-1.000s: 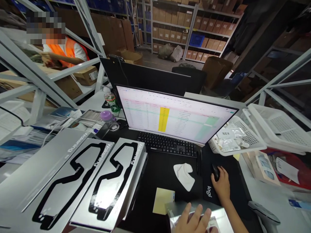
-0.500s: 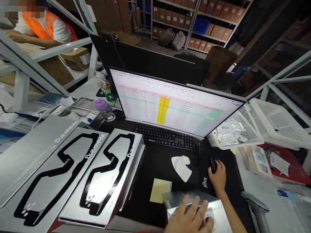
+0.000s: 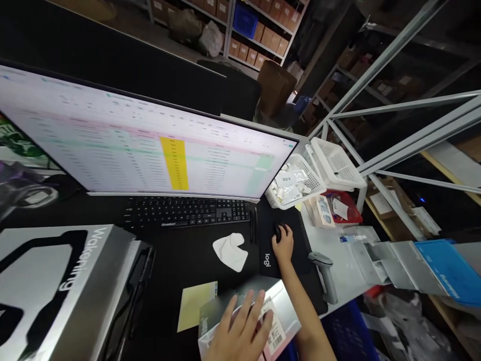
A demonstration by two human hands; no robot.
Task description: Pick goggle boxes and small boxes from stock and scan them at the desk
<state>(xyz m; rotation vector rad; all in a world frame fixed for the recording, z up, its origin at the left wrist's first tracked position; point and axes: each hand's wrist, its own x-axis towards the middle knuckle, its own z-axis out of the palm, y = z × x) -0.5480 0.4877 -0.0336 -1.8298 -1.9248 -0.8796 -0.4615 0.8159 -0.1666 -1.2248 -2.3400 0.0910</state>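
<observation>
My left hand (image 3: 240, 328) lies over a silver box (image 3: 283, 306) at the bottom of the view, its fingers spread across the face and gripping it. A white barcode label and a pink lower edge show on this box. On the black mouse pad my right hand (image 3: 283, 244) is wrapped over a black computer mouse (image 3: 278, 231), partly hidden by the fingers. Left of the box lies a yellow sticky note pad (image 3: 195, 305). A white cut-out piece (image 3: 231, 251) rests above it, below the black keyboard (image 3: 195, 211). The monitor (image 3: 131, 145) displays a spreadsheet with a yellow column.
A large silver "Wakening" box (image 3: 48, 281) fills the lower left. White baskets (image 3: 313, 183) and a red tray (image 3: 351, 208) stand at the right. A barcode scanner (image 3: 326, 276) is beside my right forearm. Opened silver packaging (image 3: 417, 265) lies farther right.
The view has swung to the right, so the desk items appear farther left and the co-worker is out of sight. Both hands keep their places, on the silver box and the mouse.
</observation>
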